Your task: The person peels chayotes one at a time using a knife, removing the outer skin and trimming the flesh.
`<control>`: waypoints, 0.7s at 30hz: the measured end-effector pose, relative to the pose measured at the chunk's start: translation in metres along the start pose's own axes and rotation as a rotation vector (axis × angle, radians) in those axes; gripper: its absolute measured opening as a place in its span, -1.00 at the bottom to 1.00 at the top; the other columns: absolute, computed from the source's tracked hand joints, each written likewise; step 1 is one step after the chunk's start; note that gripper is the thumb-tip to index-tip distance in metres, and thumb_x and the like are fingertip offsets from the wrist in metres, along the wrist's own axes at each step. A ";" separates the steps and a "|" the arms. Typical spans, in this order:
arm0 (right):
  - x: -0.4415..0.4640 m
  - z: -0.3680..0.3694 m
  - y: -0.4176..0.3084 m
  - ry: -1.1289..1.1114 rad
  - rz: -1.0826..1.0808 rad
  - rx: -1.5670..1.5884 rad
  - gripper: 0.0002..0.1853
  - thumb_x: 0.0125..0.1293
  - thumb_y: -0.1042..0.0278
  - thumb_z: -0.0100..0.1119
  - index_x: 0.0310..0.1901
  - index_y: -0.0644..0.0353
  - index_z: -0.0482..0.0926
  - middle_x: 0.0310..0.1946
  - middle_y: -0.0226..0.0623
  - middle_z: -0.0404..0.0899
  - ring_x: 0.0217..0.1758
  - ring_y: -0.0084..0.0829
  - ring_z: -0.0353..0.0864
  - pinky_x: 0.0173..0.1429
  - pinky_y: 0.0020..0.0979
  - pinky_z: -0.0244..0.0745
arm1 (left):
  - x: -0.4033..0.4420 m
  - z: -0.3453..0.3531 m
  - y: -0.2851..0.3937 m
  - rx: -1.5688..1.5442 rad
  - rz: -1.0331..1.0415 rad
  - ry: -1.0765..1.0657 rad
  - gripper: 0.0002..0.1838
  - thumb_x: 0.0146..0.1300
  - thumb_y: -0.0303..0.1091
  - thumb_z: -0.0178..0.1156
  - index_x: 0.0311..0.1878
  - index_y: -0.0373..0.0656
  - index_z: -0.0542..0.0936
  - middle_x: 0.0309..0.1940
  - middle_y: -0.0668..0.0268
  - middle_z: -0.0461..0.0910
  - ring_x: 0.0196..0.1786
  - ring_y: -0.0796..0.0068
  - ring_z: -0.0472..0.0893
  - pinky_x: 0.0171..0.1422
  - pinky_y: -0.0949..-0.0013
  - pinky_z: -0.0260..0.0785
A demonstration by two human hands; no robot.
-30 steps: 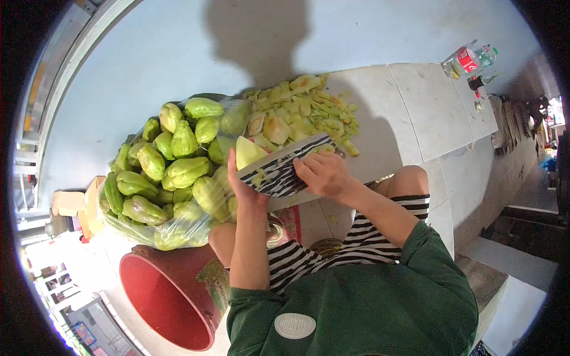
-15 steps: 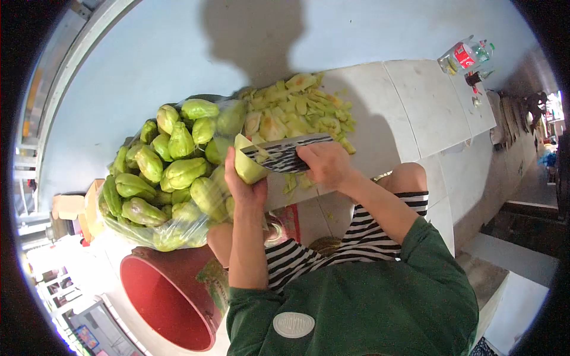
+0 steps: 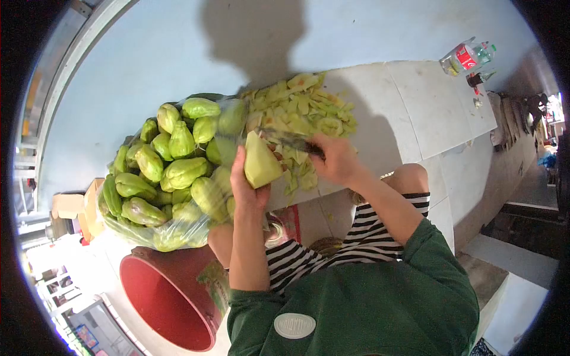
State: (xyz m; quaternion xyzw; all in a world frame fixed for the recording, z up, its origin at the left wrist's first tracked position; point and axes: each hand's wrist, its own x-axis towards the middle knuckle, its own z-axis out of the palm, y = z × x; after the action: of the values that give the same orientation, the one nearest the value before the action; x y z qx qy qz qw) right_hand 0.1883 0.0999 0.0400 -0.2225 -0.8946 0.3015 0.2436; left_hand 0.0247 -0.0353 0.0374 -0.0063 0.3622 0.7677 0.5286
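Observation:
A pale, peeled chayote [image 3: 261, 162] is held upright in my left hand [image 3: 247, 185], fingers closed around its lower part. My right hand [image 3: 336, 160] is wrapped round the handle of a knife [image 3: 289, 140]. The knife's dark blade is smeared by motion and passes just behind the top of the chayote; I cannot tell whether it touches. Beyond both hands lies a heap of green-yellow peelings [image 3: 303, 107] on the tiled ledge. Left of my left hand, whole green chayotes [image 3: 172, 151] fill a clear plastic bag [image 3: 178, 231].
A red bucket [image 3: 160, 296] lies tilted at the lower left, near my leg. Plastic bottles [image 3: 469, 57] stand at the far right end of the tiled ledge [image 3: 436, 107], against the wall. A cardboard box [image 3: 92, 202] is behind the bag.
The knife has swung from lying broadside against the chayote to a blurred position behind it. My left hand has turned the chayote, and my right hand has shifted slightly to the right.

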 end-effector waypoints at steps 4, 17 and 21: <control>0.002 0.000 0.009 0.027 0.160 0.120 -0.67 0.04 0.37 0.23 -0.11 0.18 0.49 -0.45 -0.04 0.58 -0.38 0.03 0.60 -0.33 -0.07 0.48 | 0.000 0.004 0.001 -0.012 -0.012 -0.089 -0.46 0.42 0.06 -0.10 0.24 -0.15 0.41 -0.06 0.13 0.56 -0.10 0.19 0.60 -0.04 0.01 0.49; 0.007 0.001 0.004 -0.087 -0.016 -0.262 -0.73 0.06 0.40 0.22 -0.16 0.11 0.48 -0.41 -0.14 0.60 -0.37 -0.05 0.62 -0.34 -0.14 0.50 | 0.005 -0.014 0.000 0.086 -0.046 -0.129 -0.43 0.39 0.09 -0.09 0.22 -0.20 0.42 0.02 0.05 0.55 -0.08 0.15 0.60 -0.01 -0.01 0.49; 0.003 -0.002 0.002 -0.006 0.017 -0.055 -0.80 0.21 0.37 0.12 -0.14 0.15 0.45 -0.45 -0.09 0.61 -0.42 0.02 0.61 -0.36 -0.07 0.48 | -0.001 0.003 0.001 -0.037 -0.036 -0.167 -0.39 0.40 0.07 -0.11 0.29 -0.24 0.33 0.04 0.02 0.52 0.02 0.08 0.57 0.06 -0.08 0.46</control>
State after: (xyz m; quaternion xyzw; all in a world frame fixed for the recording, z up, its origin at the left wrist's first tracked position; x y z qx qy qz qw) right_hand 0.1874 0.1043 0.0411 -0.2358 -0.9014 0.2793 0.2322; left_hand 0.0254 -0.0345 0.0408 0.0413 0.3022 0.7624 0.5706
